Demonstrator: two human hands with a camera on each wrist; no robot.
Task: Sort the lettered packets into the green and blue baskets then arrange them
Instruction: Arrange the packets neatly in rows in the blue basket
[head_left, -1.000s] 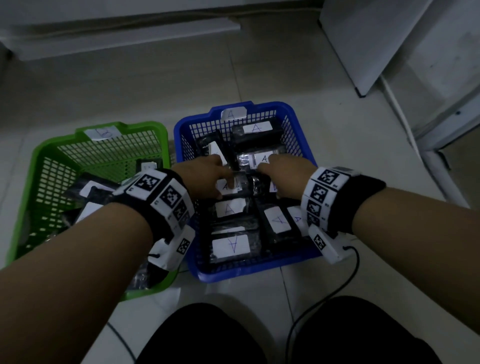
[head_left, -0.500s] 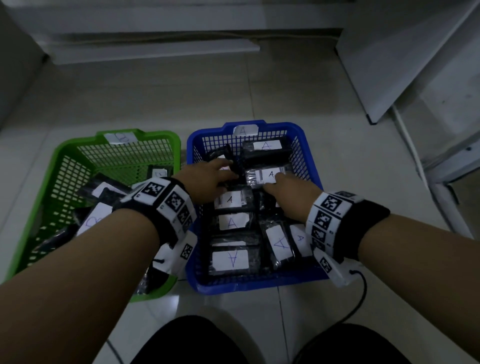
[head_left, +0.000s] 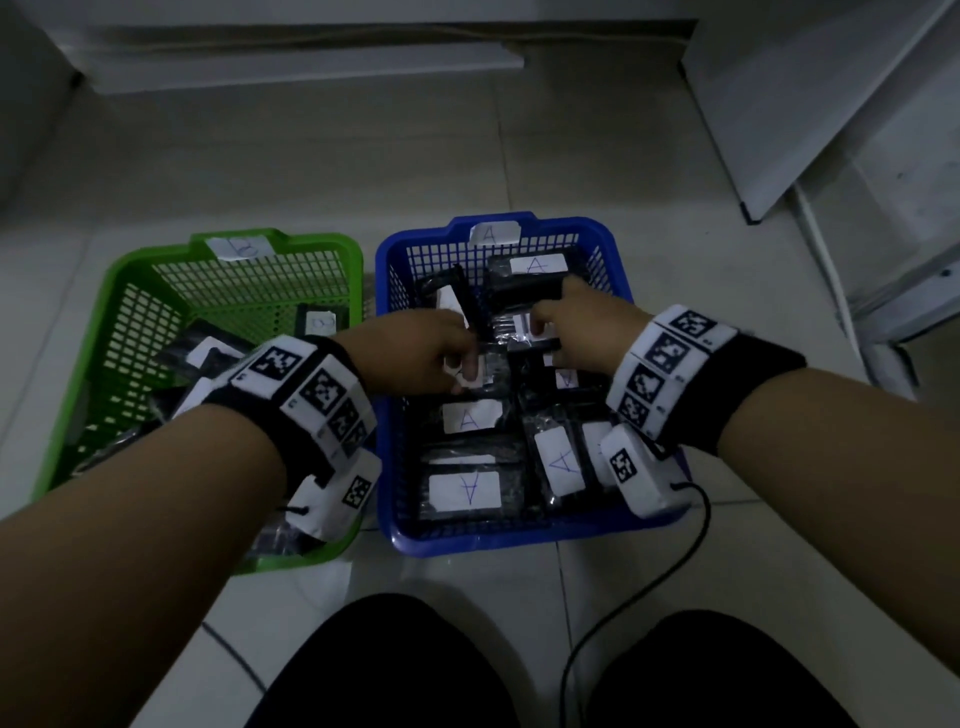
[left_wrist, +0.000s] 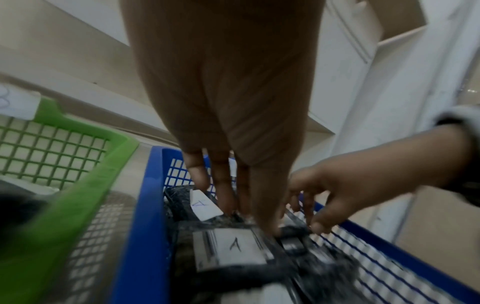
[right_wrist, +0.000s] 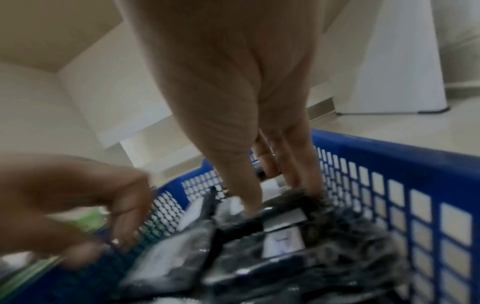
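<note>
The blue basket (head_left: 519, 540), tagged A, holds several black packets with white A labels, such as one near the front (head_left: 467, 491). The green basket (head_left: 130, 270), tagged B, stands to its left with B packets (head_left: 319, 325) inside. Both hands are in the blue basket's middle. My left hand (head_left: 462, 364) has straight fingers, and its thumb and fingertips (left_wrist: 228, 203) press on an A packet (left_wrist: 231, 246). My right hand (head_left: 550, 312) pinches an A packet (right_wrist: 283, 218) near the far wall, thumb on one side and fingers on the other.
A black cable (head_left: 649, 582) runs from the right wrist across the tiled floor. My dark knees (head_left: 389, 670) are just in front of the baskets. A white board (head_left: 805, 104) leans at the right, and a white ledge (head_left: 311, 67) lies along the back.
Both hands have moved from the basket's middle toward its far end. The right hand now reaches the rear packets; the left thumb has settled on a label.
</note>
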